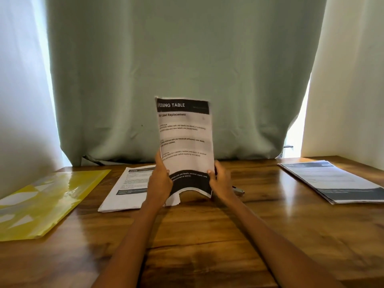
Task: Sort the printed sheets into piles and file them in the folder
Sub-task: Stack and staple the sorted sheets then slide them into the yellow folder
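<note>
A stack of printed sheets (185,138) stands upright on its lower edge over the middle of the wooden table (207,235); its front page has a black header and footer band. My left hand (160,179) grips the stack's lower left side, and my right hand (221,179) grips its lower right side. Behind my left hand a second pile of printed sheets (126,188) lies flat. A third pile of sheets (332,179) lies at the far right. A yellow translucent folder (47,202) lies flat at the left.
A small metal object with a red part (239,190), perhaps a stapler, lies just right of my right hand, mostly hidden. A grey-green curtain (187,69) hangs behind the table's far edge, with white curtains at both sides.
</note>
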